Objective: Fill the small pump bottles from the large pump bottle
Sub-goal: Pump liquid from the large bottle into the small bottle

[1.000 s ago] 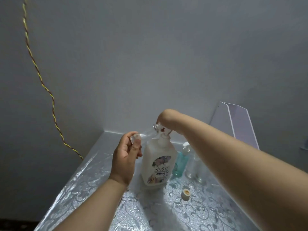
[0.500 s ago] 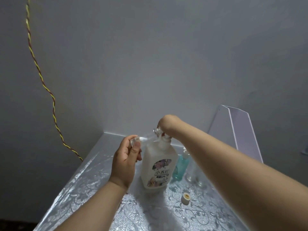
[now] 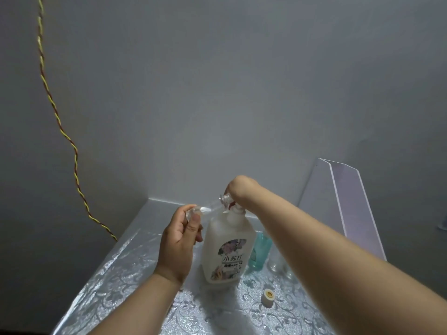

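- Small clear plastic bottle (image 3: 209,207) is pinched at its base by left hand (image 3: 179,240), tilted, mouth up at the spout.
- Right hand (image 3: 238,189) is laid over the pump of large white labelled bottle (image 3: 227,250); fingers hidden, grip cannot be told.
- The large bottle is stood upright on silver patterned table (image 3: 121,274).

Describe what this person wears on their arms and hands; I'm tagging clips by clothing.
The left forearm and right forearm are bare, with no sleeve in view. The left hand wears no glove, ring, watch or band. The right hand has no glove and a bare wrist; its fingers are mostly hidden.
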Demonstrator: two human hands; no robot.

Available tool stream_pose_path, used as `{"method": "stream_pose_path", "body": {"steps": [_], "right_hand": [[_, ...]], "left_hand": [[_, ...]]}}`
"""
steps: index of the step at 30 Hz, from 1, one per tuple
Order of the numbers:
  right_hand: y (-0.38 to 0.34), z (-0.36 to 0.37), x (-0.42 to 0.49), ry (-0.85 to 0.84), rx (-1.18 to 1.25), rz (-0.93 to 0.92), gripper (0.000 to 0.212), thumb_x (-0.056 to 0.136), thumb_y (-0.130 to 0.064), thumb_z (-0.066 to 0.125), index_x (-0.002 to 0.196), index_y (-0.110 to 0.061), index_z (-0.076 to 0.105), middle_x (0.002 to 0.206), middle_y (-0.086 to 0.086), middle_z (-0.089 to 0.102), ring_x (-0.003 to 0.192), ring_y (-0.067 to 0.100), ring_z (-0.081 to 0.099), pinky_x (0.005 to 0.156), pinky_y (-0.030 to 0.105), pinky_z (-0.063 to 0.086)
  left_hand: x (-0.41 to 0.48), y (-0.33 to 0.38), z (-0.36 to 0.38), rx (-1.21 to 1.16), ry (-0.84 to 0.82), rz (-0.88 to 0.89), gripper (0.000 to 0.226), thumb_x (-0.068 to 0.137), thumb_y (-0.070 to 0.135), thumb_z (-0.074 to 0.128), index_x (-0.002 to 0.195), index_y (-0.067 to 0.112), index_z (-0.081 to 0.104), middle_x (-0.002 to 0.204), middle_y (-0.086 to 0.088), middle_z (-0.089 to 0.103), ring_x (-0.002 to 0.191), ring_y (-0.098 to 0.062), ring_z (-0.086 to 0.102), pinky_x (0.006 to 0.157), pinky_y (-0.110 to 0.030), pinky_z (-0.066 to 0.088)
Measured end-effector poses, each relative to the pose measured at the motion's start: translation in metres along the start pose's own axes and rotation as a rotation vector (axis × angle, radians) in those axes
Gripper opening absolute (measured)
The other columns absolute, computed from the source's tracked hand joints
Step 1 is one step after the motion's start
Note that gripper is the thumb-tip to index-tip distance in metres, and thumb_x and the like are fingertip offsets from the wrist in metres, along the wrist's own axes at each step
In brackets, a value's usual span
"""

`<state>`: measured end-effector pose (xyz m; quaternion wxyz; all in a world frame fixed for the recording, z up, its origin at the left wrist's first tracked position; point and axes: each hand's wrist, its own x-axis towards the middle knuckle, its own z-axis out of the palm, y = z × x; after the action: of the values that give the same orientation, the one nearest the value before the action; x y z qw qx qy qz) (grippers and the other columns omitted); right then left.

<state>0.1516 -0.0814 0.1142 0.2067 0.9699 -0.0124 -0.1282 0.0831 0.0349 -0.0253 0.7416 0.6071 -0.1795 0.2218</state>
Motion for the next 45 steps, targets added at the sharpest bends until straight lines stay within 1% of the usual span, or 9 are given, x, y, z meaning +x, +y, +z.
{"method": "stream_pose_path", "body": {"steps": [5, 9, 15, 22, 25, 32, 39, 41, 45], "right_hand": [[0.002, -0.007, -0.009, 0.006, 0.231, 0.1, 0.014, 0.098, -0.028, 0.047, 0.095, -0.016, 0.054, 0.072, -0.006, 0.052, 0.065, 0.014, 0.049, 0.066, 0.018, 0.039], [0.005, -0.005, -0.009, -0.039, 0.284, -0.007, 0.018, 0.099, -0.015, 0.041, 0.083, -0.018, 0.05, 0.069, -0.004, 0.056, 0.062, 0.011, 0.051, 0.061, 0.017, 0.04], [0.003, 0.005, -0.006, 0.131, 0.124, -0.11, 0.037, 0.098, -0.014, 0.044, 0.133, -0.004, 0.053, 0.135, 0.012, 0.056, 0.099, 0.018, 0.054, 0.066, 0.023, 0.041], [0.004, -0.006, -0.021, 0.01, 0.316, 0.05, 0.028, 0.099, -0.027, 0.046, 0.089, -0.005, 0.06, 0.078, 0.003, 0.072, 0.056, 0.011, 0.06, 0.059, 0.022, 0.042], [0.005, -0.005, -0.02, 0.129, 0.381, -0.055, 0.031, 0.099, -0.013, 0.042, 0.121, 0.002, 0.059, 0.122, 0.016, 0.064, 0.096, 0.023, 0.064, 0.089, 0.032, 0.051], [0.005, 0.004, -0.016, 0.098, 0.39, 0.038, 0.037, 0.093, -0.01, 0.054, 0.13, -0.006, 0.058, 0.131, 0.011, 0.058, 0.108, 0.023, 0.058, 0.077, 0.024, 0.039], [0.0, -0.013, -0.023, 0.009, 0.258, 0.109, 0.016, 0.096, -0.018, 0.05, 0.099, -0.009, 0.063, 0.071, 0.001, 0.065, 0.08, 0.021, 0.054, 0.065, 0.023, 0.043], [0.005, -0.016, -0.018, 0.012, 0.173, 0.025, 0.032, 0.096, -0.021, 0.05, 0.12, -0.004, 0.06, 0.091, 0.002, 0.07, 0.098, 0.023, 0.061, 0.081, 0.026, 0.047], [0.005, -0.002, -0.019, 0.078, 0.088, -0.087, 0.024, 0.098, -0.018, 0.042, 0.107, -0.005, 0.059, 0.088, 0.009, 0.07, 0.083, 0.019, 0.057, 0.065, 0.024, 0.047]], "left_hand": [[0.0, 0.004, 0.0, 0.009, 0.004, 0.004, 0.044, 0.078, 0.066, 0.047, 0.1, 0.03, 0.061, 0.065, 0.008, 0.055, 0.063, -0.011, 0.051, 0.061, -0.017, 0.044], [0.0, 0.002, 0.001, -0.007, 0.011, 0.007, 0.041, 0.078, 0.064, 0.047, 0.098, 0.031, 0.061, 0.065, 0.008, 0.055, 0.062, -0.011, 0.05, 0.06, -0.019, 0.044], [0.002, -0.001, 0.002, -0.005, 0.01, -0.011, 0.044, 0.078, 0.064, 0.046, 0.099, 0.028, 0.059, 0.062, 0.008, 0.053, 0.06, -0.009, 0.049, 0.059, -0.018, 0.043], [0.002, 0.002, 0.0, -0.004, 0.002, -0.002, 0.041, 0.078, 0.064, 0.047, 0.098, 0.032, 0.061, 0.064, 0.007, 0.054, 0.06, -0.01, 0.049, 0.059, -0.018, 0.043], [0.002, 0.001, 0.0, 0.0, 0.007, 0.005, 0.047, 0.078, 0.064, 0.046, 0.101, 0.026, 0.06, 0.064, 0.008, 0.056, 0.061, -0.009, 0.05, 0.059, -0.018, 0.043], [0.003, -0.004, 0.001, -0.02, -0.001, -0.015, 0.041, 0.078, 0.062, 0.048, 0.098, 0.028, 0.06, 0.063, 0.008, 0.053, 0.06, -0.011, 0.049, 0.058, -0.02, 0.043], [0.004, -0.001, -0.001, -0.011, -0.009, -0.003, 0.042, 0.08, 0.06, 0.048, 0.098, 0.024, 0.06, 0.065, 0.007, 0.054, 0.06, -0.013, 0.049, 0.059, -0.023, 0.042], [0.003, -0.002, 0.0, -0.02, -0.021, -0.004, 0.041, 0.08, 0.06, 0.048, 0.098, 0.026, 0.061, 0.066, 0.008, 0.056, 0.06, -0.012, 0.049, 0.059, -0.021, 0.042], [0.003, -0.003, 0.003, -0.021, -0.04, -0.001, 0.033, 0.081, 0.06, 0.046, 0.094, 0.032, 0.06, 0.065, 0.008, 0.056, 0.06, -0.011, 0.05, 0.058, -0.02, 0.043]]}}
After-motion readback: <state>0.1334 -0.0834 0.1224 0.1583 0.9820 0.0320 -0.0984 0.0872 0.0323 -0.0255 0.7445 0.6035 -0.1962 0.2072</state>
